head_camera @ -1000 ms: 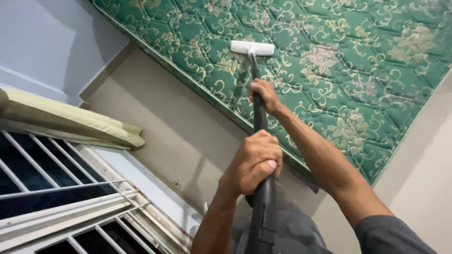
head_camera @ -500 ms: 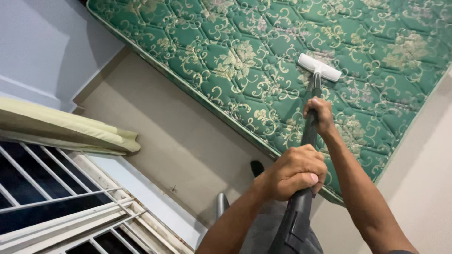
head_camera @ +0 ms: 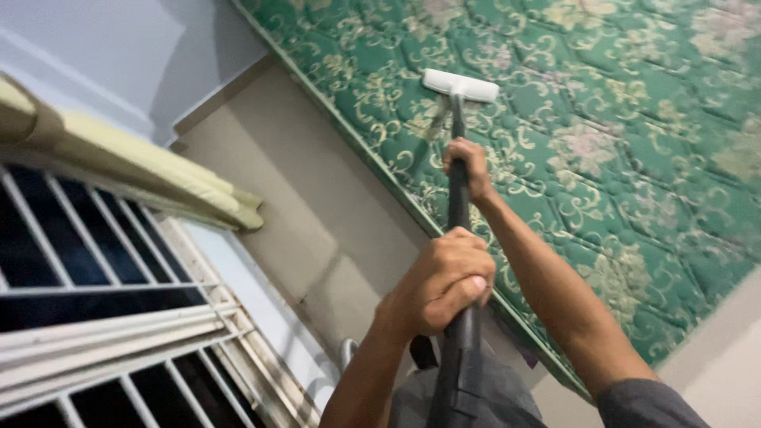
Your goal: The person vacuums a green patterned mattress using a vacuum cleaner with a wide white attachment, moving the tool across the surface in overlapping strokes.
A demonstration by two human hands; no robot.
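Nozzle (head_camera: 460, 84) swept back leftward across green mattress (head_camera: 634, 143), beyond right hand (head_camera: 468, 168) fingers clenched on black wand (head_camera: 458, 198); left hand (head_camera: 444, 279) fingers wrapped lower down. Stroke reversed, covering fresh quilting.

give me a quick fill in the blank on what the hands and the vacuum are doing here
1. Both hands grip the black ___ of the vacuum wand.
2. The white nozzle head rests on a quilted ___ mattress.
3. The right hand holds the wand ___ to the nozzle than the left hand does.
4. The window grille lies on the ___ side of the view.

Missing words: tube; green; closer; left
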